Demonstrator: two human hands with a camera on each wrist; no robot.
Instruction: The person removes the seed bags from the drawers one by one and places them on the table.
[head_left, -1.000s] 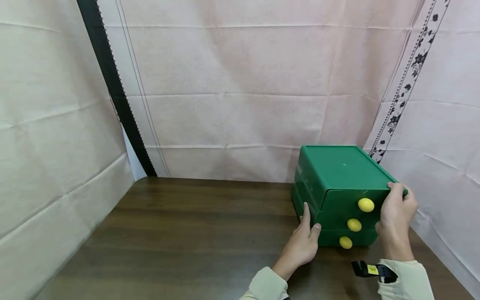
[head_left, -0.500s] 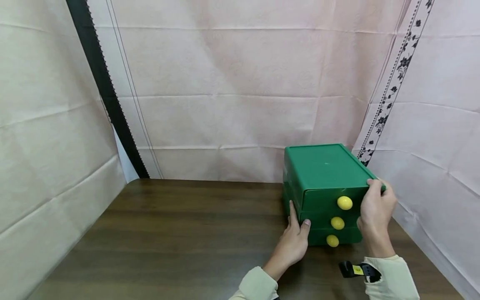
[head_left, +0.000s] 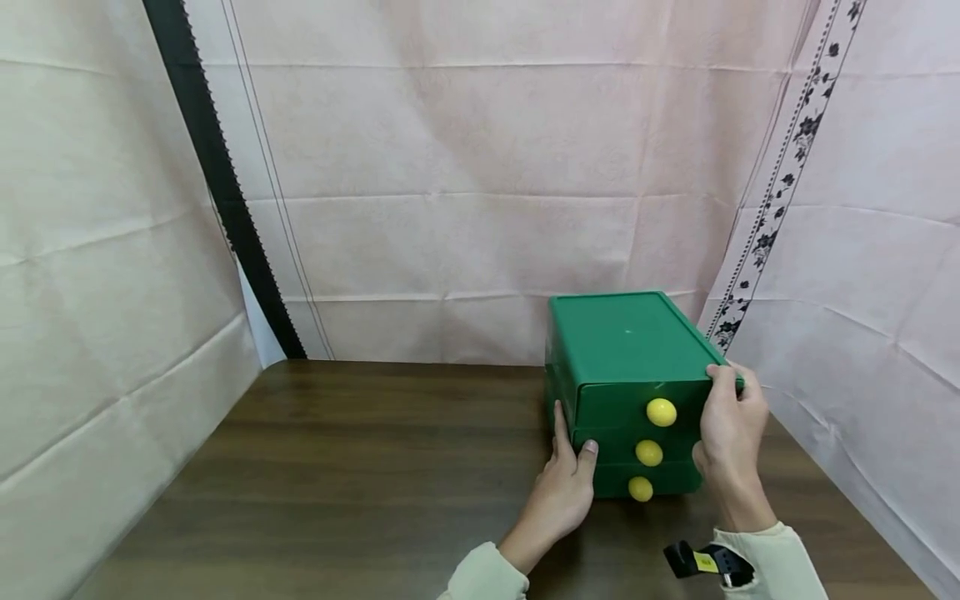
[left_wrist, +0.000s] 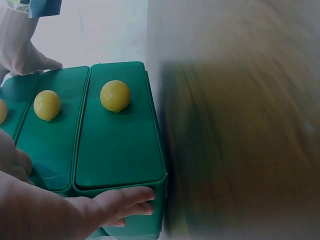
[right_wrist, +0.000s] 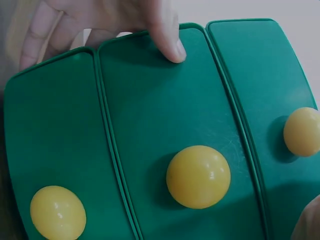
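A green drawer box (head_left: 626, 337) with three stacked drawers stands towards the right of the table. Each drawer front has a round yellow knob (head_left: 662, 412), and all the drawers are closed. My left hand (head_left: 553, 497) holds the box's left front corner, fingers along the side and thumb at the front. On the opposite side my right hand (head_left: 733, 433) grips the right edge. The right wrist view shows its thumb (right_wrist: 167, 37) on the middle drawer front, with the other fingers partly hidden behind the edge. In the left wrist view, extended fingers (left_wrist: 127, 200) lie against the box's side.
The dark wooden table (head_left: 337, 467) extends to the left of the box. Pale cloth (head_left: 450, 167) hangs behind it and on both sides, with a black band (head_left: 225, 183) at the left. A black strap (head_left: 705, 562) sits at my right cuff.
Both hands have moved the drawer box leftwards, keeping their hold at its two sides. The head view has also shifted slightly. The drawers stay closed.
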